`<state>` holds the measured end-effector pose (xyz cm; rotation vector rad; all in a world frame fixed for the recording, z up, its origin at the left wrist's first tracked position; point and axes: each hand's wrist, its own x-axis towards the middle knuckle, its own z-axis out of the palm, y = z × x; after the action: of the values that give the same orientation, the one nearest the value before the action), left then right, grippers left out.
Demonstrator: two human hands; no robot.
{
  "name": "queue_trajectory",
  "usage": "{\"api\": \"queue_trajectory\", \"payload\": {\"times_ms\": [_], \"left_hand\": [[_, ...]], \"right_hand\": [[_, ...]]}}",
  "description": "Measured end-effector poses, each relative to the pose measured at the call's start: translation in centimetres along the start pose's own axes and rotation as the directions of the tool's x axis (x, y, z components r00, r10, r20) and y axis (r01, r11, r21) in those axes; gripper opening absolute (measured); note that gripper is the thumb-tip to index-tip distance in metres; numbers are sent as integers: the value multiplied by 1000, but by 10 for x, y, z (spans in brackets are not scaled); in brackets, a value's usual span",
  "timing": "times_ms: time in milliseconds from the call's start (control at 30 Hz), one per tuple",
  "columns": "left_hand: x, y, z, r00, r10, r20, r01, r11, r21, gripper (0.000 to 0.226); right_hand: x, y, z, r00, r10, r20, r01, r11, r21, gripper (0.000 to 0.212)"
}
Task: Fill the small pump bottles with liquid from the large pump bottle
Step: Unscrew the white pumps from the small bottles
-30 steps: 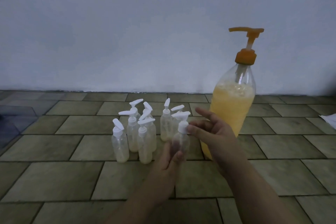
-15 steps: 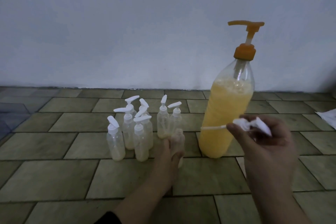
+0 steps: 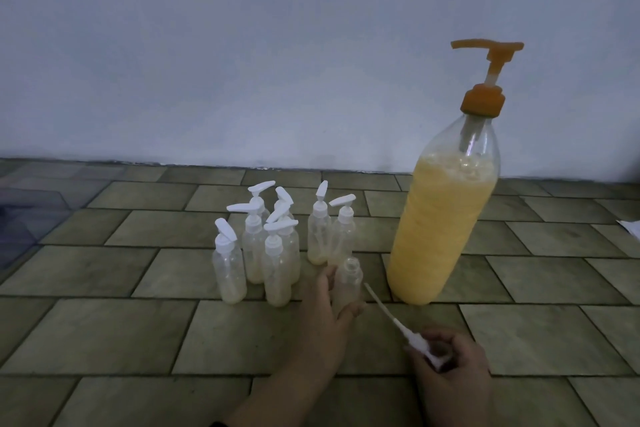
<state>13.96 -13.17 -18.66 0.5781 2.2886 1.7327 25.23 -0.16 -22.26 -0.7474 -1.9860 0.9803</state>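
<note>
We see the left hand gripping an uncapped, nearly empty small clear bottle while the right hand pinches its white pump head, left of the yellow-filled, orange-pumped large bottle.

orange pump, yellow liquid, white caps, olive tiles

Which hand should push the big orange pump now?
Probably the right hand, once it puts down the small white pump: it is nearer the large pump bottle. The left hand holds the open small bottle.
</note>
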Motion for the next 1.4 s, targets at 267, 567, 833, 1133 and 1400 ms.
{"api": "queue_trajectory", "payload": {"times_ms": [267,567,833,1133,1400], "left_hand": [[-26,-7,-15,996,16,-89,-12,999,42,56],[-13,-18,-47,870,18,-493,54,990,130,66],[11,-5,-40,881,-13,-473,90,986,139,47],[-32,26,-65,917,211,-337,-177,976,130,56],[-38,48,-78,983,132,-128,-155,969,-190,41]], "right_hand": [[0,2,2,995,-72,75,83,985,-152,71],[-2,-8,-2,994,-77,73,90,979,-185,53],[-9,94,0,994,-103,-21,96,970,-224,64],[8,-168,14,909,-79,410,-45,958,285,48],[36,-196,29,853,-21,522,-177,928,327,16]]}}
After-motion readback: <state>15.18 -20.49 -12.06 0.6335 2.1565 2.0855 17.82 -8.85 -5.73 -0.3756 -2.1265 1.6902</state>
